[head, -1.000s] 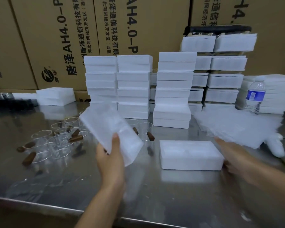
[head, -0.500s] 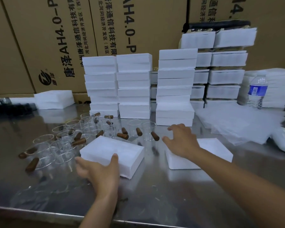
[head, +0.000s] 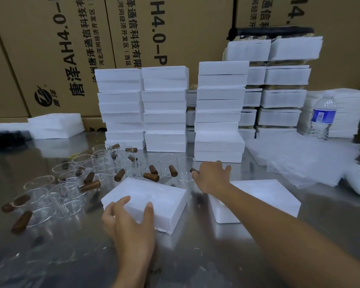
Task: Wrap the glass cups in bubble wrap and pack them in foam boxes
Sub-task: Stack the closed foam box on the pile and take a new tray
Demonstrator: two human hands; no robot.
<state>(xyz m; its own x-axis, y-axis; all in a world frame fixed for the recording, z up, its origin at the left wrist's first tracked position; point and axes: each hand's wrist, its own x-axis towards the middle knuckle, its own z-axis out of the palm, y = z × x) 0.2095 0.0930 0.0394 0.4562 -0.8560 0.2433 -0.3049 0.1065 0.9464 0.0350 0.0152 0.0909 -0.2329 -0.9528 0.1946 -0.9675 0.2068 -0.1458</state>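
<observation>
We find the left hand (head: 131,229), grip apart, on the white rectangular foam box (head: 154,194). Behind it the right hand (head: 212,177) reaches a clear wooden-handled glass cup (head: 184,171), grip state unclear; we judge it light, slippery, fragile: take the handle.

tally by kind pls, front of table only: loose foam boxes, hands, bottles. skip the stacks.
White rectangular foam boxes, loose: 2, near box, right box
Bare hands: 2, left hand, right hand
Clear plastic water bottle, blue label: 1
Total: 5
Clear glass cups with brown handles: overlapping, no sure count.
</observation>
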